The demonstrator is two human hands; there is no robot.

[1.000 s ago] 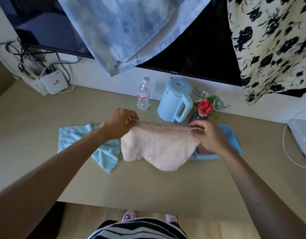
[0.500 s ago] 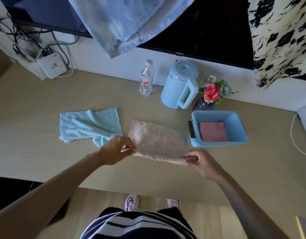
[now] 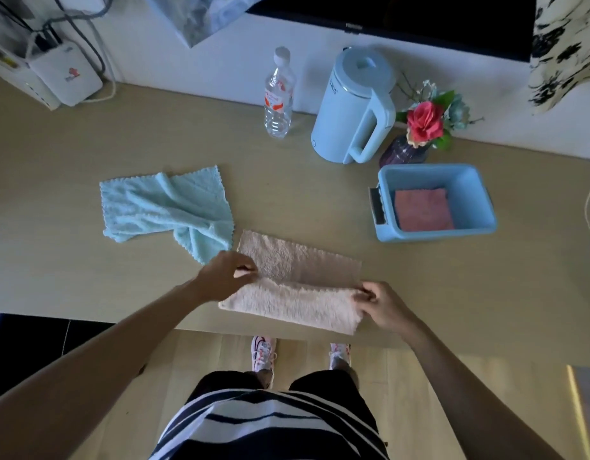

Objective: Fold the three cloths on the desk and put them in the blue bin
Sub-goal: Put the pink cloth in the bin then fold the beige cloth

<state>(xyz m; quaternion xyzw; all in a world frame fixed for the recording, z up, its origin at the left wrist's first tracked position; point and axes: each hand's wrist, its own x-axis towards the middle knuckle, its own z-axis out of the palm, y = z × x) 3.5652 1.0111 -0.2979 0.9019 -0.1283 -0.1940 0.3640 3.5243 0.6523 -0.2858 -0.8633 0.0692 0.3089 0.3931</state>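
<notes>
I am no longer holding the beige cloth [image 3: 297,260] up in the air; it is lying on the desk [image 3: 87,277] now. My left hand [image 3: 225,277] and right hand [image 3: 383,303] are pinching its near corners and carrying that edge away from me, over the cloth, so the near part is doubling onto itself.

I see a beige cloth [image 3: 293,293], thick fluffy terry with a scalloped edge, on a matt, smooth, pale wood-look tabletop [image 3: 87,277]. At ten o'clock from it lies a light blue cloth [image 3: 161,207] of the same fuzzy pile. At two o'clock, a blue bin [image 3: 436,235] of smooth, faintly glossy plastic holds a flatter-napped pink cloth [image 3: 423,210]. At twelve o'clock stand a smooth plastic kettle [image 3: 350,104] and a clear plastic bottle [image 3: 278,94].
</notes>
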